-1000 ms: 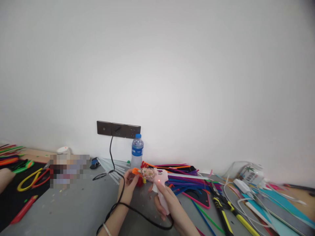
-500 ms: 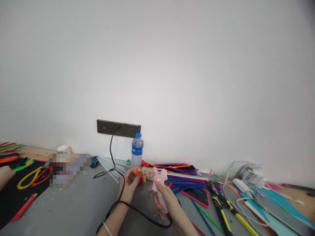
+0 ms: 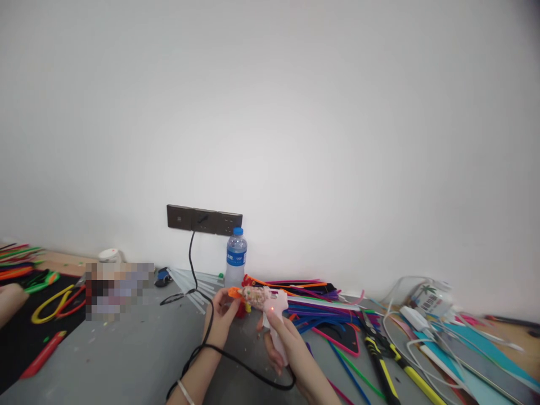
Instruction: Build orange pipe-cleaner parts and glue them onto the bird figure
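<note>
My right hand (image 3: 282, 341) grips a pale pink glue gun (image 3: 272, 312) with a small red light on its side; its nozzle points left. My left hand (image 3: 220, 318) pinches a small orange and red craft piece (image 3: 237, 300) right at the nozzle tip. The gun's black cord (image 3: 236, 363) loops across my left wrist and runs back toward the wall socket strip (image 3: 205, 220). Both hands hover low over the grey table (image 3: 126, 360).
A water bottle (image 3: 235, 259) stands by the wall behind my hands. Several coloured pipe cleaners (image 3: 312, 309) lie piled to the right, with yellow-handled pliers (image 3: 382, 360) and white cables (image 3: 415, 332). Clear glue sticks (image 3: 189, 287) lie left of the bottle. Another person's hand (image 3: 9, 301) is at the far left.
My hands, the glue gun and the craft piece have stayed almost still; only the view has shifted slightly.
</note>
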Motion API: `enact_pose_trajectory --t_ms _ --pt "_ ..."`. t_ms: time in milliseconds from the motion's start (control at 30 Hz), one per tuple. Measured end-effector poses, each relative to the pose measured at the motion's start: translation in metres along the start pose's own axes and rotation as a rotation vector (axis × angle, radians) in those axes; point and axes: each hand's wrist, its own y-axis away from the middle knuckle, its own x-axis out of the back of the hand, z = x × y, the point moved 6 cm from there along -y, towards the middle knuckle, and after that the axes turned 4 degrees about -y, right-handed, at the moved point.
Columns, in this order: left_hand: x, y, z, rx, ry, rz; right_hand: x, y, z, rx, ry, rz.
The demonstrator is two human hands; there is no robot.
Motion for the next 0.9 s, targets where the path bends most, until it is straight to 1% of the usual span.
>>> enact_pose_trajectory --t_ms 167,300,467,667,900 --pt "0.0051 -0.0015 -0.008 0.003 -0.004 0.041 0.0008 -0.0002 0.0008 0.012 -0.001 0.003" --pt "0.0064 -0.0022 -0.0111 -0.003 -0.008 0.044 0.0021 -0.0003 0.0022 0.013 0.0 -0.003" --pt "0.0065 -0.0021 -0.0072 0.001 0.003 0.063 0.0027 0.0001 0.0011 0.012 0.001 -0.005" --pt "0.0076 -0.0018 -0.0051 0.019 0.039 0.127 0.0004 0.001 -0.0035 -0.004 0.0 -0.016" --pt "0.0072 -0.0005 -0.0017 -0.022 0.018 0.113 0.0004 0.0009 -0.0049 -0.01 0.01 -0.018"
